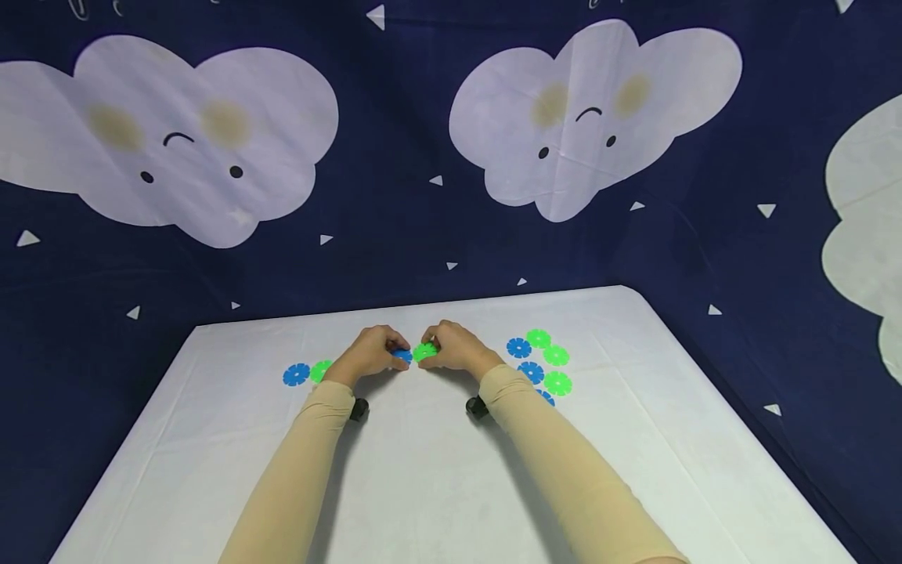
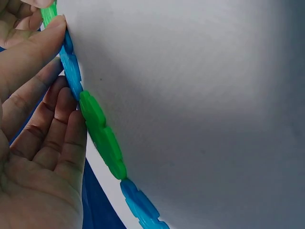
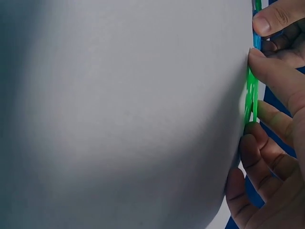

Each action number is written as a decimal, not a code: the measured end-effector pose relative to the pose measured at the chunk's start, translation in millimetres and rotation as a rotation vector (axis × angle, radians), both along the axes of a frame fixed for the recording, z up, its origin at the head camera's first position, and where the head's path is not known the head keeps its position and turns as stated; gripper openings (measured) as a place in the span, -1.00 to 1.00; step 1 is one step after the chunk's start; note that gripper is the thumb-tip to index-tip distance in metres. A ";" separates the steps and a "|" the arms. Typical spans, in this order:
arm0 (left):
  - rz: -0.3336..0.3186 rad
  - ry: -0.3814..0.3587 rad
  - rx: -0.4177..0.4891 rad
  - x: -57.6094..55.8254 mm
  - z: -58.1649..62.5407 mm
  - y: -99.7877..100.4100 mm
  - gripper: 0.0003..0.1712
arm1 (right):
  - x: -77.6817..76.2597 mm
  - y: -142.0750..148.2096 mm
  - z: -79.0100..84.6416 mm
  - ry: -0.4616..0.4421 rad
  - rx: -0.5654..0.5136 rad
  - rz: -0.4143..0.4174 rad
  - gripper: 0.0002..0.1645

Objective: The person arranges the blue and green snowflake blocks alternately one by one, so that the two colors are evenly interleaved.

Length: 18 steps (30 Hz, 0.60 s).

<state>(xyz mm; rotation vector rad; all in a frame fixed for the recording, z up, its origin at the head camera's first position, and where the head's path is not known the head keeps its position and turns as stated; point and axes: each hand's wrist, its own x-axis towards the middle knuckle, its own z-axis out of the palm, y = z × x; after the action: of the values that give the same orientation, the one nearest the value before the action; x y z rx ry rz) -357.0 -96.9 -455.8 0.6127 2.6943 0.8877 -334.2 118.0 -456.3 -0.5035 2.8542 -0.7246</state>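
Observation:
My left hand (image 1: 371,349) pinches a blue notched disc (image 1: 403,356) between thumb and fingers, over the middle of the table. Facing it, my right hand (image 1: 456,346) pinches a bright green notched disc (image 1: 425,352), its edge right beside the blue one. In the left wrist view the held blue disc (image 2: 71,67) runs on into a green disc (image 2: 102,136) and another blue disc (image 2: 143,205), edge to edge in a line. The right wrist view shows the held green disc (image 3: 249,95) nearly edge-on, below the blue disc (image 3: 257,43).
Left of my left hand lie a blue disc (image 1: 297,374) and a green disc (image 1: 321,370), partly behind the wrist. Several loose discs lie to the right, including a blue one (image 1: 519,348) and a green one (image 1: 556,356). The white table (image 1: 423,486) ends at a dark cloud-print cloth (image 1: 395,258).

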 end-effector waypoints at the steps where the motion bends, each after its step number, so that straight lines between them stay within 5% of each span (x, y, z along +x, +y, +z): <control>1: 0.000 0.000 -0.001 0.3 0.1 -0.2 -0.61 | 0.2 -0.3 -0.1 0.003 -0.007 -0.002 -0.39; 18: 0.000 0.001 0.001 2.5 0.5 -1.0 -0.60 | 2.9 -5.0 4.6 -0.014 -0.012 -0.031 -0.38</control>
<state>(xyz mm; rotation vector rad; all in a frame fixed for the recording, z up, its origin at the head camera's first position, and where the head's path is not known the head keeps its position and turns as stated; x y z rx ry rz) -354.5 -97.8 -455.3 0.6135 2.6946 0.8891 -331.3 113.0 -451.7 -0.4542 2.8524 -0.7478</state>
